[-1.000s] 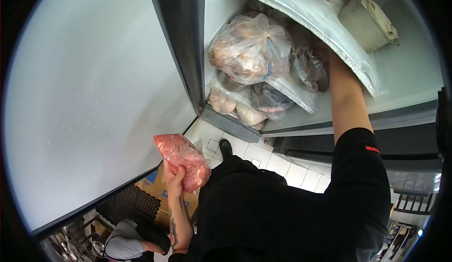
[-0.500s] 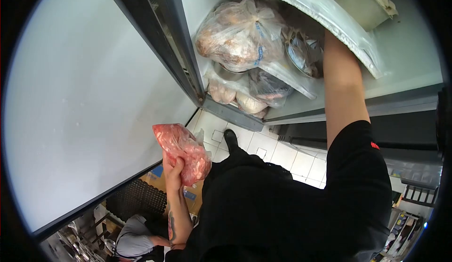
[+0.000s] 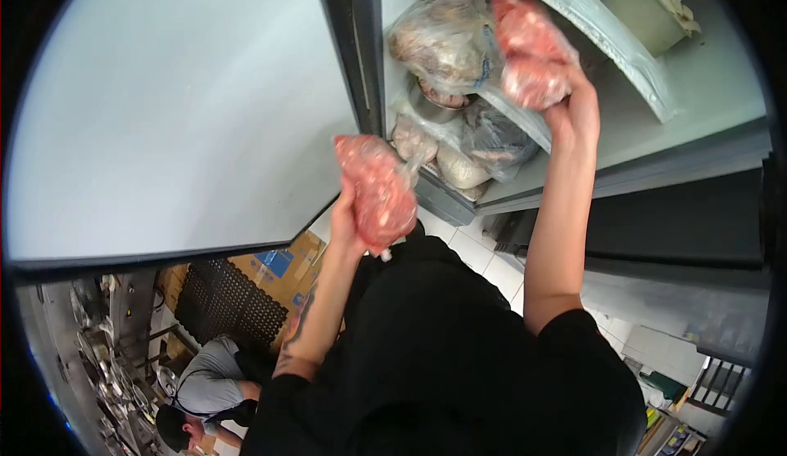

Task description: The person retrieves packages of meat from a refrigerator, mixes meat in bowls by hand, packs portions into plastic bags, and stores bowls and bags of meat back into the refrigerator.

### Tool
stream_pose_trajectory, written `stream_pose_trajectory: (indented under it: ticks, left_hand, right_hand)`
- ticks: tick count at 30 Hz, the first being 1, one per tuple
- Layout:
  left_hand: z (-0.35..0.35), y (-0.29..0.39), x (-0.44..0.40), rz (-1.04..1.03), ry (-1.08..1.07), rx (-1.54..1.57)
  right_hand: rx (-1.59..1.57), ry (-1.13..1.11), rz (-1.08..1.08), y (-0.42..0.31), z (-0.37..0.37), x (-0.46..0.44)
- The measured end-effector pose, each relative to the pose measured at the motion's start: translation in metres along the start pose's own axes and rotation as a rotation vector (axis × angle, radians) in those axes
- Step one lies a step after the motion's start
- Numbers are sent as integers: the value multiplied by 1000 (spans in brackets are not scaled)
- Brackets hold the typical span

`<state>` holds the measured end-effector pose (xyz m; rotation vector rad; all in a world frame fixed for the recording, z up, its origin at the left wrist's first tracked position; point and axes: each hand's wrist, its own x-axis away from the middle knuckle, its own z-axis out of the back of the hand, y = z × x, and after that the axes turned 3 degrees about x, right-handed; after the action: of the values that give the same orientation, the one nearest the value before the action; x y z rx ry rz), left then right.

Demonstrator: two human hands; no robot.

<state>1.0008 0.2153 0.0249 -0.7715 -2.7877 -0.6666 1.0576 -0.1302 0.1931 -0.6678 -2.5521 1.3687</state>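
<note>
My left hand is closed round a clear plastic bag of red meat, held in front of the open door. Another bag of red meat is in my right hand, at the opening of the fridge or freezer. Behind it, a large knotted plastic bag of pale brown food rests on a shelf. Below that stand a metal bowl and a bag with dark contents. My right fingers are partly hidden behind the meat.
The wide white door stands open on the left. A frosted upper shelf holds a pale container. Lower left, a co-worker in a grey shirt bends near a black perforated mat. White tiles cover the floor.
My right hand has come out from under the upper shelf with a second bag of meat. My left hand and its bag have moved up and right. The door appears shifted in view.
</note>
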Motion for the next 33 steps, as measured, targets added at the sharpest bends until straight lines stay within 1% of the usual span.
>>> stream_pose_trajectory:
  ticks: [1,3,5,7,9,11,12,13,15,16,17,19,20,21,22,23,24,25,27,28,30,31,32,33]
  left_hand:
    - [-7,-2,-5,23,-54,15]
    - [-15,-4,-8,29,-113,16]
    - [-19,-5,-7,67,-165,17]
    - [-24,-8,1,59,-242,95]
    - [-20,-5,15,70,-235,61]
    - [4,-11,19,24,-120,-53]
    - [14,-12,26,60,-142,-20]
    - [24,-14,35,89,-159,-33]
    - [26,-18,59,71,-135,-54]
    - [26,-20,68,112,-167,-66]
    - [26,-25,74,140,-187,-41]
    - [23,-40,87,206,-230,-19]
    - [21,-49,92,232,-260,-41]
    - [12,-59,100,253,-291,-65]
    - [1,-72,109,224,-252,-160]
    - [-11,-86,122,246,-279,-170]
    - [-21,-103,134,276,-267,-263]
    - [-28,-123,149,320,-258,-356]
    - [-39,-159,178,477,-367,-396]
    - [-45,-182,195,540,-382,-427]
    - [-52,-235,227,692,-453,-496]
    - [-48,-221,224,732,-476,-540]
    - [-59,-242,243,750,-528,-594]
    - [-71,-271,254,810,-570,-635]
  right_hand:
    - [47,-81,13,7,-3,22]
    - [83,-63,-42,22,-30,77]
    - [168,-38,-51,49,-48,124]
    - [268,-105,-65,73,-69,169]
    - [498,-155,143,119,-73,198]
    - [792,-184,147,131,-80,237]
    - [871,-182,222,137,-80,248]
    - [874,-146,234,131,-74,262]
    - [1073,-225,-2,98,-73,296]
    - [1113,-233,85,87,-59,309]
    - [1125,-182,95,79,-45,320]
    - [1018,-134,154,63,-17,346]
    - [974,-220,64,60,2,357]
    - [981,-182,82,62,20,370]
    - [790,-215,16,67,36,387]
    - [597,-251,-41,72,52,402]
    - [577,-293,-55,72,62,412]
    - [587,-246,-32,67,75,429]
    - [276,-103,-179,40,95,470]
    - [282,-21,-128,27,112,493]
    - [161,62,-128,5,148,542]
    - [145,149,-93,20,135,544]
    - [117,245,-60,15,153,568]
    - [79,333,-38,4,173,586]
